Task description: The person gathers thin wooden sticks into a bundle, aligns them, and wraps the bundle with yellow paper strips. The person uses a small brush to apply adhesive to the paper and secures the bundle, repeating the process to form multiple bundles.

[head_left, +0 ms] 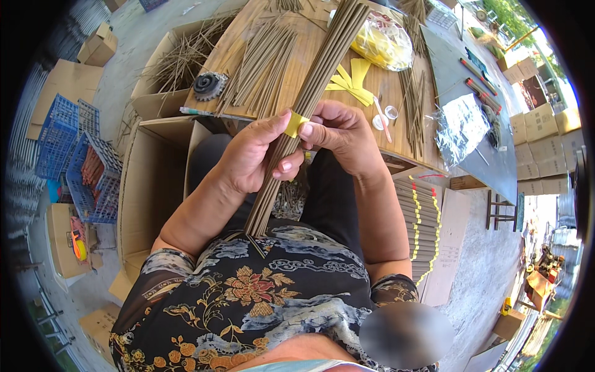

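A long bundle of brown incense sticks [328, 59] slants across my lap, its upper end over the wooden table [238, 15]. My left hand [248, 155] is wrapped round it from the left, thumb upward along its side. A yellow paper band [296, 124] lies around the bundle's middle. My right hand [347, 133] pinches the band's right edge between thumb and fingers; some fingertips are hidden behind the sticks. Beyond my hands lie loose yellow paper strips [358, 73], a pink stick-like tool [382, 118] and a small round clear container [390, 112].
Loose sticks [263, 59] and a dark, ridged round object [209, 86] lie on the table's left. A cardboard box [155, 186] stands left of my legs. Yellow-banded bundles [406, 208] lie at right. Clear plastic [458, 127] covers part of a grey table [499, 164]. Blue crates [59, 130] stand far left.
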Tool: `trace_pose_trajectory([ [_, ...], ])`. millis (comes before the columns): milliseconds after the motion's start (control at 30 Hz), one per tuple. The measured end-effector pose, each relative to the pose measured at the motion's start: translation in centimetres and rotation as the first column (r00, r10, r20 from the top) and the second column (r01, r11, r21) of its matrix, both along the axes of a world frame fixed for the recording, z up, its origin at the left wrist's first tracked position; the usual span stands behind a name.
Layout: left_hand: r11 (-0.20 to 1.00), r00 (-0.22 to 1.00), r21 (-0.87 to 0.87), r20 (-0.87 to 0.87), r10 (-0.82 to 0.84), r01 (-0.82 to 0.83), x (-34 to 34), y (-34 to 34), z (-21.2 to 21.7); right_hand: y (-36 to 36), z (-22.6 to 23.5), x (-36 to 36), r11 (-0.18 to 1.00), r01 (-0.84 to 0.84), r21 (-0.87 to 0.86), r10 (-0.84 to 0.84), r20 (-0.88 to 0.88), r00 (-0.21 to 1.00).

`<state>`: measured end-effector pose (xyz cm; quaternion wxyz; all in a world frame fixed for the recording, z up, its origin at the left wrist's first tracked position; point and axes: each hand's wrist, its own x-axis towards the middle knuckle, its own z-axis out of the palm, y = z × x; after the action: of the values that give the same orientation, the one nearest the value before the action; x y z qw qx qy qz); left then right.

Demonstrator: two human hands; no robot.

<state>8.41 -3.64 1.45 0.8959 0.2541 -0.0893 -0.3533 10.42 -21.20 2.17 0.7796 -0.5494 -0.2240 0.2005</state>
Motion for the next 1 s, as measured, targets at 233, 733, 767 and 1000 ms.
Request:
trace_pose_trajectory([
  [233, 0.978, 0.984, 0.136, 0.096, 0.148, -0.160, 0.1, -0.6, 1.1, -0.1, -0.1, 0.5, 0.973, 0.088, 0.212, -0.100, 0.046, 0.994],
  [733, 0.747, 0.576, 0.034, 0.660, 0.481, -0.663, 2.9, 1.9, 5.6, 2.6, 3.4, -0.8, 0.957, 0.049, -0.286, 0.035, 0.281, 0.959],
  [767, 0.762, 0.582, -0.013, 0.637, 0.505, -0.647, 3.1, 2.0, 6.7, 2.9, 3.3, -1.0, 0.924, 0.037, -0.381, 0.082, 0.292, 0.953],
  [1000, 0.735, 0.643, 0.046, 0.524, 0.558, -0.676, 3.0, 0.7, 7.3, 6.2, 1.8, -1.0, 0.922, 0.245, -0.300, -0.108, 0.410, 0.906],
])
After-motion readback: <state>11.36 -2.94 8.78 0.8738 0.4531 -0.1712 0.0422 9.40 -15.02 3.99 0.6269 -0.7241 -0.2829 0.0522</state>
